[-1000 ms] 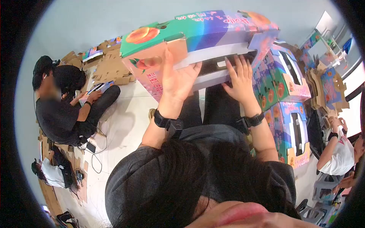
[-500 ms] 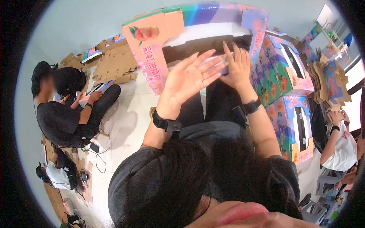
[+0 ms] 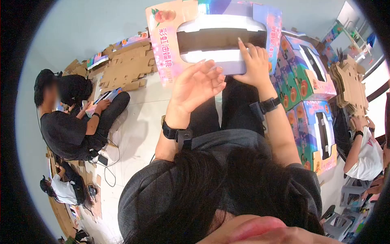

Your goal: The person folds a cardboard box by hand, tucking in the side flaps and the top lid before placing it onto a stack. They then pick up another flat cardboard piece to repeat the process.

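In front of me stands a printed peach carton (image 3: pixel 164 51), orange-pink and purple, with a wide opening in its top framed by white flaps. My left hand (image 3: pixel 199 86) is at its near left edge, palm turned up and fingers loosely bent, with nothing in it. My right hand (image 3: pixel 254 65) lies against the near right part of the carton, fingers spread, the index finger reaching over the opening. Both wrists wear black straps. The carton's lower part is hidden from this angle.
On my right stand stacked finished cartons (image 3: pixel 313 134) and a pile of flat cardboard (image 3: pixel 349 83), with a person in white (image 3: pixel 363 158) beside it. A person in black (image 3: pixel 67 126) sits at the left handling a carton. Flat cardboard sheets (image 3: pixel 122 67) lie behind.
The carton has tipped and come down, so its top opening shows more fully, with a white flap across the near side. My left hand has drawn slightly left and down, its fingers bending.
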Tool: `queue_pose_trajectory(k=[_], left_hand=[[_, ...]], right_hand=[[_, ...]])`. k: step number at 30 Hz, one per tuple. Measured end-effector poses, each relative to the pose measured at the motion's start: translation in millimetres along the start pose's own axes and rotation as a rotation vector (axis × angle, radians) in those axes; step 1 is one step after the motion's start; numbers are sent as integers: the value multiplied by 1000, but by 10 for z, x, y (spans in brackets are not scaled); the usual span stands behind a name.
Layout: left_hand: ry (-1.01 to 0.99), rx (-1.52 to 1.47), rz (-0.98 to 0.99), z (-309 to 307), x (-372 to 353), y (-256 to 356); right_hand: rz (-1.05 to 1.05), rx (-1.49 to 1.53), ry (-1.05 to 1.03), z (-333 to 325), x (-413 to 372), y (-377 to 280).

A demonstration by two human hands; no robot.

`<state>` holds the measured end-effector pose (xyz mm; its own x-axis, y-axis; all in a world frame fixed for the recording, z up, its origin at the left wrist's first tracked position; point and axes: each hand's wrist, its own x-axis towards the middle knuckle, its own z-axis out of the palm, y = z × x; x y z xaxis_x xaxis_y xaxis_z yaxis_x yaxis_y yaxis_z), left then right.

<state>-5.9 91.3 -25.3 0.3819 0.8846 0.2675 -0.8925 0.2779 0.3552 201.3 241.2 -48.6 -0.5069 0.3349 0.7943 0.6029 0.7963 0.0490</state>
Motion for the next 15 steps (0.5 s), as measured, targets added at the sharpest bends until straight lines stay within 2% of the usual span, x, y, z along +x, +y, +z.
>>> queue_pose_trajectory(k=[8, 11, 15], left_hand=[[78, 42, 41, -31, -77, 31], [63, 22, 48, -82, -111, 60], [78, -10, 78, -62, -163, 123]], right_hand=[[52, -1, 87, 62, -111, 76], [89, 0, 229, 103, -261, 134], [207, -106, 297, -61, -467, 154]])
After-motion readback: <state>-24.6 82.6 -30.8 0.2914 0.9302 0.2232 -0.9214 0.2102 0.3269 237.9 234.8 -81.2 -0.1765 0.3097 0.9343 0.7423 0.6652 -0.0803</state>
